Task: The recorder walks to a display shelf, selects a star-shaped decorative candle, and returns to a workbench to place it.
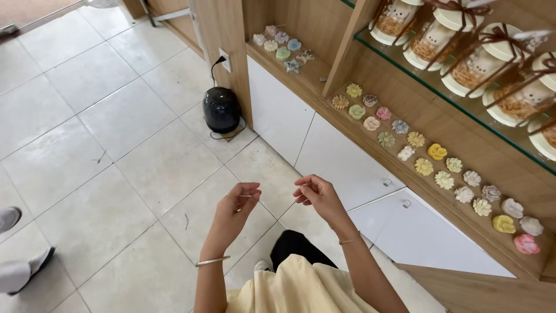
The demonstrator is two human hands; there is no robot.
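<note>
A thin, pale thread (272,199), barely visible against the floor tiles, runs between our two hands at the centre of the view, held above the tiled floor (116,145) in front of us. Our left hand (236,204) pinches one end between thumb and forefinger, the other fingers curled loosely inward; a silver bangle (212,261) circles that wrist. Our right hand (315,194) pinches the other end the same way, fingertips drawn together, with a fine chain bracelet (348,240) at the wrist. The two hands are near each other but apart. The thread is too fine for us to tell what it is made of.

Below the hands we see our pale yellow garment (295,287) and a dark trouser leg (298,246). To the right runs a wooden shelf (440,203) bearing rows of small flower-shaped pieces (425,165) in yellow, pink, white, green and blue, well apart from our hands. Under it stand white cabinet doors (347,168) with small knobs. A glass shelf (463,95) above carries round containers tied with brown ribbon (480,64). Further back, a second cluster of small pastel pieces (282,49) lies on a lower ledge.

On the floor by the wooden upright sits a round black appliance (221,108), its cord leading up to a wall socket (225,59). At the left edge, another person's shoe and trouser cuff (20,269) show.
</note>
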